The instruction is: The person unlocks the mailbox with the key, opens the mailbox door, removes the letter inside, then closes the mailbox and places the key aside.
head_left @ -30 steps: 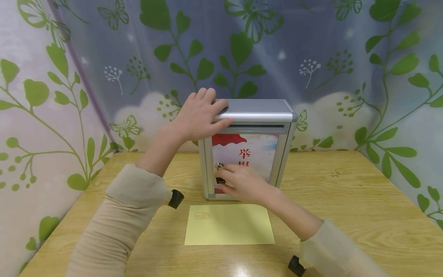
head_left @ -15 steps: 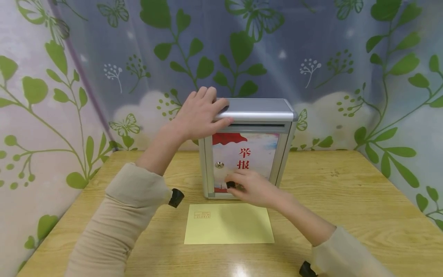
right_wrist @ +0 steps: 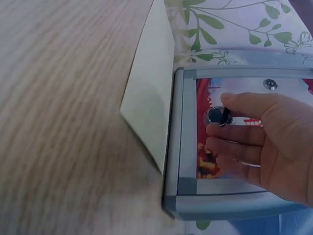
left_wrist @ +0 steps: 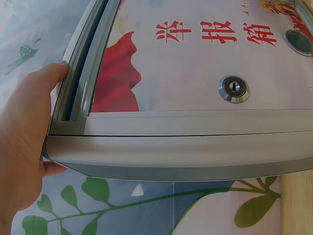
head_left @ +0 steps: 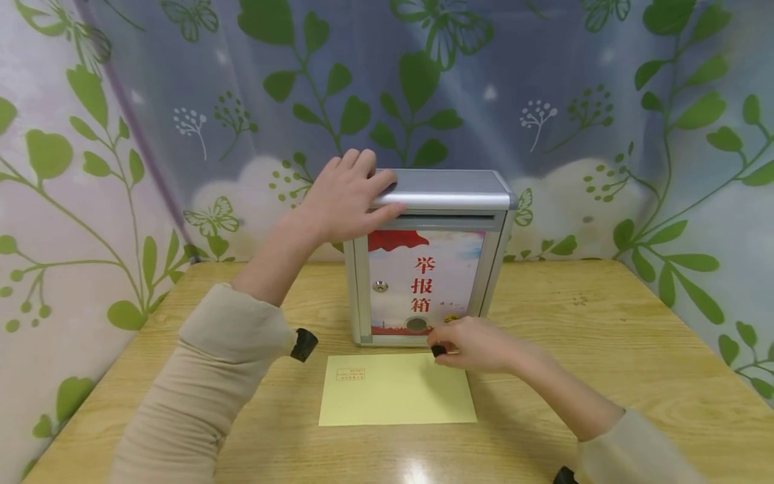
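Observation:
A silver metal report box (head_left: 453,269) with red lettering stands upright on the table. My left hand (head_left: 345,198) grips its top left corner, thumb on the front edge and fingers over the top. Low in front of the box, my right hand (head_left: 478,344) pinches a small black-headed key (right_wrist: 225,116) between thumb and fingers; the key's blade is hidden. The round lock (left_wrist: 234,89) on the box door shows its bare keyhole in the left wrist view. The door is closed. Below the top runs a mail slot (head_left: 453,222).
A yellow envelope (head_left: 393,396) with a red printed stamp lies flat on the wooden table (head_left: 605,349), just before the box. A patterned curtain (head_left: 568,60) with leaves and butterflies hangs behind and at both sides.
My right hand has drawn the key away from the lock, moving right and down toward the box's lower right and uncovering the lettering. The left hand stays on the box.

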A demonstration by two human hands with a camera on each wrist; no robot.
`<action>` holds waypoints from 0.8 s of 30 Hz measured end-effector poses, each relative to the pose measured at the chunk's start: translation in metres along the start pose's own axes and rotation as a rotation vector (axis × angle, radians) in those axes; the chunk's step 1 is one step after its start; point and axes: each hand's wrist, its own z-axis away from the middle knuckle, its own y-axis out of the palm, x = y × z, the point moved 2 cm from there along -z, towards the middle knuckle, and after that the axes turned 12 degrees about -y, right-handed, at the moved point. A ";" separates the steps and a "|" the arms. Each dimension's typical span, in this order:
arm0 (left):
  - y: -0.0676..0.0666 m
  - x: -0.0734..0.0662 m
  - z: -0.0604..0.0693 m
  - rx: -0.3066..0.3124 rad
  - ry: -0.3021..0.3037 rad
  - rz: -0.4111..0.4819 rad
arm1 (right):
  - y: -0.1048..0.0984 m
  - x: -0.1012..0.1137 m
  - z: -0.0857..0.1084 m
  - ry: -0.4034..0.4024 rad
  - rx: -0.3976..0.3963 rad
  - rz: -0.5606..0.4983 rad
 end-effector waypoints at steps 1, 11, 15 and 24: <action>0.000 0.000 0.000 0.001 0.001 -0.002 | 0.001 -0.001 0.003 0.013 0.013 -0.012; -0.003 0.000 0.000 0.005 -0.003 0.013 | 0.006 -0.009 0.035 0.013 0.084 0.047; -0.002 -0.002 -0.001 0.010 -0.005 0.014 | 0.009 -0.011 0.046 0.038 0.100 0.070; 0.000 -0.001 0.000 0.031 -0.016 0.007 | 0.019 -0.015 0.063 0.127 0.145 0.090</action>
